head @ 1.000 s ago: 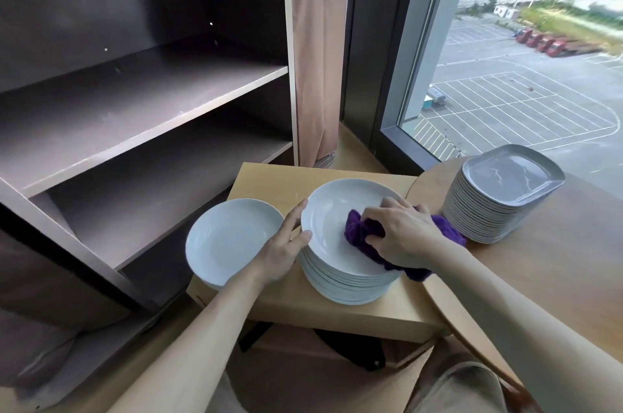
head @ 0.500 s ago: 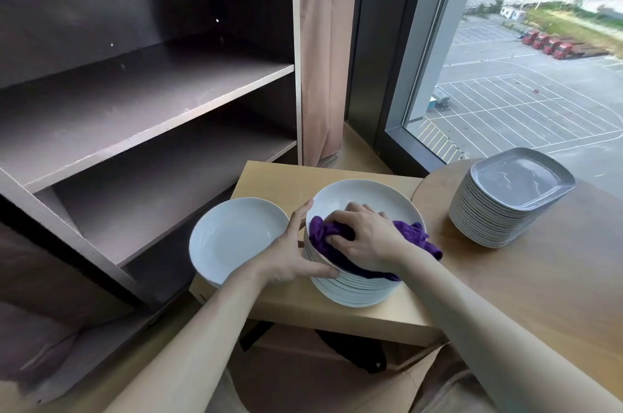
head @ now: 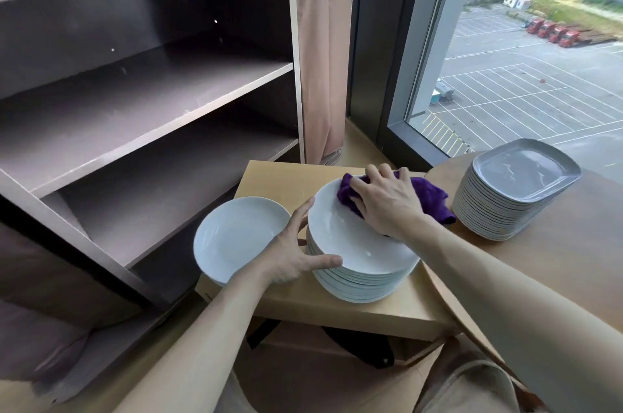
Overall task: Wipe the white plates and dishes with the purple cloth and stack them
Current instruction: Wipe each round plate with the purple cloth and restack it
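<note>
The right hand (head: 387,202) is sweeping the purple cloth (head: 428,194) from the top plate's (head: 350,244) near-left side to its far rim.

The right hand (head: 387,203) presses a bunched purple cloth (head: 429,193) on the far side of the top plate (head: 354,240) of a stack of white plates (head: 360,287). The left hand (head: 293,254) holds this plate's near rim with the thumb on it. One white plate (head: 236,237) lies beside the stack on the small wooden table (head: 276,180). A stack of grey plates (head: 505,203) stands on the round table (head: 573,264).
</note>
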The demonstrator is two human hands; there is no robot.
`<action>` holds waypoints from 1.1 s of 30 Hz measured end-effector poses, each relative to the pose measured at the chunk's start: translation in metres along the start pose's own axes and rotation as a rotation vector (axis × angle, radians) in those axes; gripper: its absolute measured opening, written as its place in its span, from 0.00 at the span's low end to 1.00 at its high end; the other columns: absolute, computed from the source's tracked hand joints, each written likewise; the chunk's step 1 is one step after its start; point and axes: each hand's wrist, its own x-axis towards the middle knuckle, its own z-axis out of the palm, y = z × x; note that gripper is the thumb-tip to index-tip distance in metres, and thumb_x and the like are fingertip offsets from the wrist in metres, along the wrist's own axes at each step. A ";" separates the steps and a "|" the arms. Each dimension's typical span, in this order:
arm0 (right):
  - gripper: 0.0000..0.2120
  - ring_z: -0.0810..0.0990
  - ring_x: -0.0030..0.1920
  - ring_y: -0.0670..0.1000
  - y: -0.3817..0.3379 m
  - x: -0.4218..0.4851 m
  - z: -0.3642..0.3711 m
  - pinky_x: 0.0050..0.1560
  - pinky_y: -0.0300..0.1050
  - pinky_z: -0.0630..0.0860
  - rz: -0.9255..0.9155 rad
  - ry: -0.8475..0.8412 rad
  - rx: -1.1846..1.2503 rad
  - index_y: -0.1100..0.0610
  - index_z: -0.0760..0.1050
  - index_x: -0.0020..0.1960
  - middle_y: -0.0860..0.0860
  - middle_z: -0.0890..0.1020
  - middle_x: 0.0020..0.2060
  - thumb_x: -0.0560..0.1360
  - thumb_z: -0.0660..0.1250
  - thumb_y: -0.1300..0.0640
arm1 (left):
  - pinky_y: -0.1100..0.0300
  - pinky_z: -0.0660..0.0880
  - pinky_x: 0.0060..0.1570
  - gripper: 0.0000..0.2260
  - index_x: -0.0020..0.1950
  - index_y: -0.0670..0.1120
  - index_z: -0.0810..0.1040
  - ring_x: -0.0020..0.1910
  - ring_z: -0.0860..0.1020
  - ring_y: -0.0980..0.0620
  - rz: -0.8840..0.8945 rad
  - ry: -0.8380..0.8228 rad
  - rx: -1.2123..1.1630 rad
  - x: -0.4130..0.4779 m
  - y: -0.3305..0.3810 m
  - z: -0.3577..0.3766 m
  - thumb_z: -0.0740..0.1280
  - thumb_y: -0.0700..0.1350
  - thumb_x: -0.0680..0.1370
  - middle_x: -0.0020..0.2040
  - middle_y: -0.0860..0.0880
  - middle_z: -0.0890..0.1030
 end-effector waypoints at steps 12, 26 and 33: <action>0.14 0.71 0.56 0.56 0.021 -0.056 -0.033 0.55 0.55 0.65 0.001 -0.219 0.090 0.43 0.71 0.63 0.50 0.73 0.53 0.80 0.57 0.41 | 0.47 0.44 0.80 0.61 0.84 0.59 0.43 0.82 0.41 0.55 0.079 0.132 0.563 0.000 0.010 0.000 0.71 0.79 0.60 0.84 0.57 0.41; 0.11 0.72 0.54 0.53 -0.034 -0.054 -0.030 0.55 0.54 0.65 -0.002 -0.230 0.468 0.41 0.75 0.59 0.47 0.72 0.50 0.79 0.61 0.40 | 0.48 0.43 0.79 0.59 0.83 0.61 0.38 0.75 0.37 0.67 0.066 0.108 0.584 -0.003 0.008 0.004 0.66 0.80 0.62 0.77 0.66 0.44; 0.17 0.74 0.54 0.56 -0.057 -0.043 -0.019 0.57 0.56 0.69 0.127 -0.106 0.396 0.46 0.75 0.62 0.51 0.75 0.54 0.80 0.58 0.39 | 0.51 0.56 0.78 0.59 0.84 0.59 0.43 0.81 0.53 0.51 0.055 0.124 0.506 -0.001 0.012 0.003 0.73 0.75 0.63 0.84 0.55 0.54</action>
